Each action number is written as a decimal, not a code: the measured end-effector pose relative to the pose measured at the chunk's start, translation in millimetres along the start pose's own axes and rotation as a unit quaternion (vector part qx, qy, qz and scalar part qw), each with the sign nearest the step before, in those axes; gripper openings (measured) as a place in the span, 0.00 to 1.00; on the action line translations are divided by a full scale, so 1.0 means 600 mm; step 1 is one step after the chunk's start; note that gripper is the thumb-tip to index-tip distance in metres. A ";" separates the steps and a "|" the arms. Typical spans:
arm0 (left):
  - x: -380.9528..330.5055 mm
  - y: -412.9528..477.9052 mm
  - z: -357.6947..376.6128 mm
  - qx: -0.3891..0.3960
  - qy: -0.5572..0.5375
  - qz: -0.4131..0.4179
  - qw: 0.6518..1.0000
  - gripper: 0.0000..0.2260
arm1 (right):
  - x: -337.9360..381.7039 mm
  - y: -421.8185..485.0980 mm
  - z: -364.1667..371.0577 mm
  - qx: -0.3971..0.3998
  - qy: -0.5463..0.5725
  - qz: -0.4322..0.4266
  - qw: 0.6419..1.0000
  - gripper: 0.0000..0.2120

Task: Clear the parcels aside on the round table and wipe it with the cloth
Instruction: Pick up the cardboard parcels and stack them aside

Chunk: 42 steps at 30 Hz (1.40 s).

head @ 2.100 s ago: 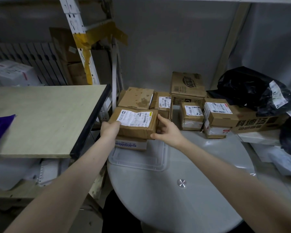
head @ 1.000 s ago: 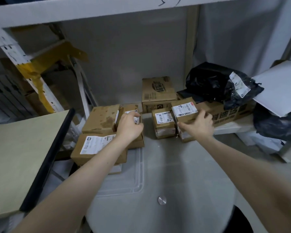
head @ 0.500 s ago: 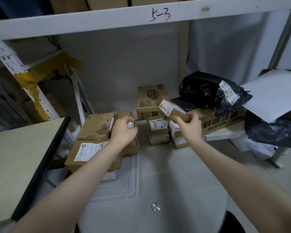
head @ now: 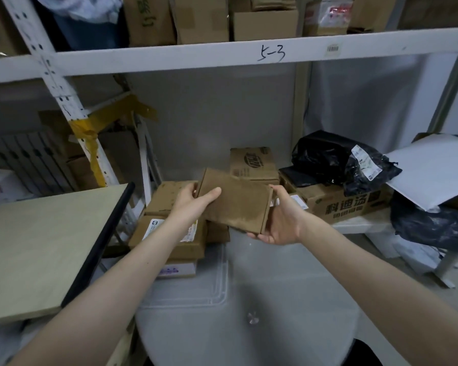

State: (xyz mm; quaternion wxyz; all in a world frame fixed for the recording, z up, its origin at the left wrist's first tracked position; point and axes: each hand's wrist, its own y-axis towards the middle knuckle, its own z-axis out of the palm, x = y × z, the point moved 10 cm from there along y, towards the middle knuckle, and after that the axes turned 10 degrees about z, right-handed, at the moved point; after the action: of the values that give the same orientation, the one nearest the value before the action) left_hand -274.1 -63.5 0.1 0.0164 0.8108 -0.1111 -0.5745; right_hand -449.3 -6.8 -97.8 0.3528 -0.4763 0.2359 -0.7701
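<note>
While both arms reach forward, the left grip (head: 193, 200) and the right grip (head: 282, 220) are clamped on one flat brown cardboard parcel (head: 236, 200), one at each end. The parcel is tilted and up in the air, over the far part of the round grey counter (head: 275, 299). Just under the left grip sits a pile of brown boxes with white labels (head: 189, 247). Beside the right grip stands a big brown box with black letters (head: 347, 207).
</note>
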 end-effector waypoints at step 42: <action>0.154 -0.075 -0.235 -0.186 0.013 -0.085 0.979 0.20 | 0.053 0.066 0.256 -0.144 -0.533 -0.405 0.729 0.47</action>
State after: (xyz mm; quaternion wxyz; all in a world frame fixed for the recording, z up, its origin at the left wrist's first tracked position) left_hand -105.5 -52.5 -44.8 0.1189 0.8073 0.0671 -0.5741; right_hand -307.9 -60.9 -40.9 0.0029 -0.9039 -0.0979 -0.4165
